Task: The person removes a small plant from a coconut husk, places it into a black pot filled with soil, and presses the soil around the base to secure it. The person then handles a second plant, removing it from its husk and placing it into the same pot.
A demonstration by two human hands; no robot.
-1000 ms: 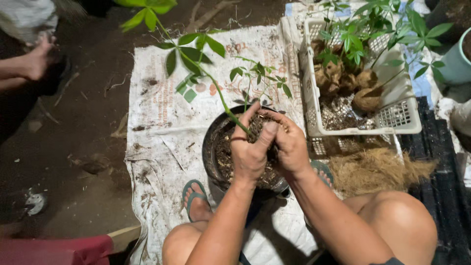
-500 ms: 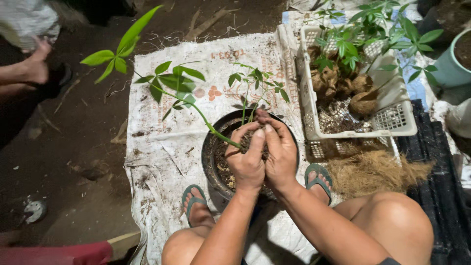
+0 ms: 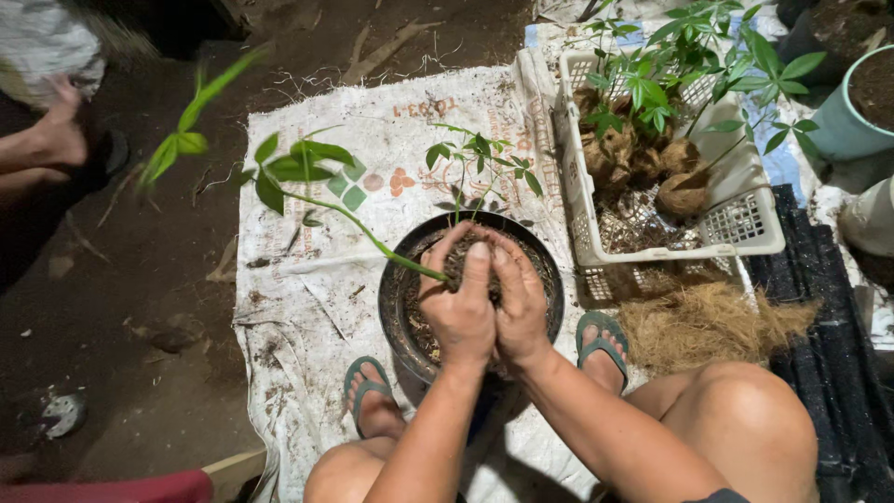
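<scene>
Head view: your left hand [image 3: 458, 312] and right hand [image 3: 520, 303] are cupped tight together around the fibrous root ball [image 3: 463, 264] of a thin-stemmed seedling [image 3: 307, 191], held over the round black pot [image 3: 396, 307]. Judged progress: wrapping looks underway, not finished; loose coconut fibre [image 3: 703, 321] lies unused, and wrapped seedlings fill the white lattice basket [image 3: 745, 224].

both forearms reach forward, the left hand [image 3: 458, 312] and right hand [image 3: 521, 307] pressed together, fingers curled closed.

Harsh frontal light, dark edges, perhaps motion-blurred leaves [image 3: 200, 112].
</scene>
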